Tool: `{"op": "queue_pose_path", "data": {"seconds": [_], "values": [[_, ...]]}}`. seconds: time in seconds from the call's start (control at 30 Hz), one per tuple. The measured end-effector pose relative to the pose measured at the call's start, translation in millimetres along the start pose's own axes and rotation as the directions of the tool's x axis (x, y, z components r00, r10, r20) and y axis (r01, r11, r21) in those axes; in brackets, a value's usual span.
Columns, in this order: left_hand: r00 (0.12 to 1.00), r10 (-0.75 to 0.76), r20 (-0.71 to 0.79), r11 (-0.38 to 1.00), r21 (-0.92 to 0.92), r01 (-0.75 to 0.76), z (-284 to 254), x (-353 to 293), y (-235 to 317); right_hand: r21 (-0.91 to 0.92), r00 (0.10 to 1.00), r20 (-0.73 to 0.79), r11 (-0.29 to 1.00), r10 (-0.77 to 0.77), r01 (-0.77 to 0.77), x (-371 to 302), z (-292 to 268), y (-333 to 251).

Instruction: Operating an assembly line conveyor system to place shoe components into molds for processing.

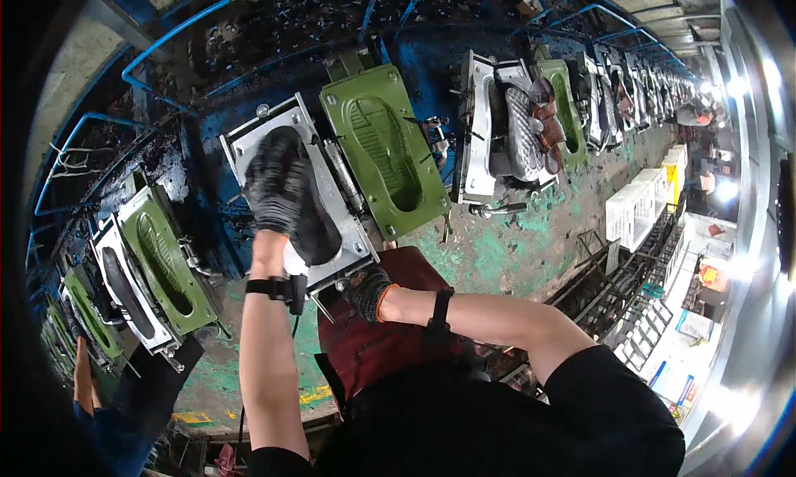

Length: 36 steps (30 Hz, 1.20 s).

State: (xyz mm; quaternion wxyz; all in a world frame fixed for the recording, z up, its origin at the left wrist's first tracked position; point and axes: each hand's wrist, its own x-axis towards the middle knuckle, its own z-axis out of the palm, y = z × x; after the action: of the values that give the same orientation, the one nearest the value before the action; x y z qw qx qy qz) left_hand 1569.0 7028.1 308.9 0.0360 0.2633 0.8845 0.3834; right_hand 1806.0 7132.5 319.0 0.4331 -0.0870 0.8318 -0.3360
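My left hand (278, 179), in a dark striped knit glove, lies over the upper end of a black shoe-sole-shaped piece (317, 232). That piece sits in a silver mould half (352, 228); motion smears my fingers, so their grip does not show. Beside it, a green mould half (383, 145) with a ribbed sole-shaped hollow stands joined along a metal hinge. At the near end of the silver half is my right hand (369, 293), gloved with an orange cuff. Its fingers are curled at the mould's corner; what they hold is hidden.
More opened green-and-silver moulds line both sides, including a left pair (157, 266) and a right mould (510, 129) holding a grey-soled brown shoe. A blue rail (178, 33) runs behind. White crates (637, 208) and black racks stand right. Another person's arm (83, 377) reaches in at far left.
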Motion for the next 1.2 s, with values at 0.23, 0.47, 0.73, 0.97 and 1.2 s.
{"op": "queue_pose_path", "data": {"seconds": [0.23,0.47,0.73,0.97,1.2], "values": [[0.594,-0.789,0.158,0.334,-0.701,0.63,-17.9,-115.3,-183.1,-0.329,0.753,-0.571,0.931,-0.328,0.156,14.2,75.7,17.4],[0.721,-0.671,-0.173,0.69,-0.5,0.523,-15.7,-134.4,-58.6,-0.619,0.886,-0.121,0.732,-0.447,0.285,21.4,50.2,70.2],[0.977,-0.018,-0.213,0.765,0.626,0.151,74.0,-46.4,135.2,-0.224,0.62,-0.663,0.901,-0.42,0.371,-81.8,11.1,150.1],[0.823,0.529,0.209,0.819,0.129,-0.559,299.4,3.4,354.8,0.584,0.232,-0.81,0.78,0.539,0.225,-294.3,-122.9,344.7],[0.734,0.341,0.587,0.694,0.37,-0.618,459.7,14.6,403.0,0.208,0.478,-0.83,0.955,0.286,-0.209,-293.2,-175.2,511.3]]}}
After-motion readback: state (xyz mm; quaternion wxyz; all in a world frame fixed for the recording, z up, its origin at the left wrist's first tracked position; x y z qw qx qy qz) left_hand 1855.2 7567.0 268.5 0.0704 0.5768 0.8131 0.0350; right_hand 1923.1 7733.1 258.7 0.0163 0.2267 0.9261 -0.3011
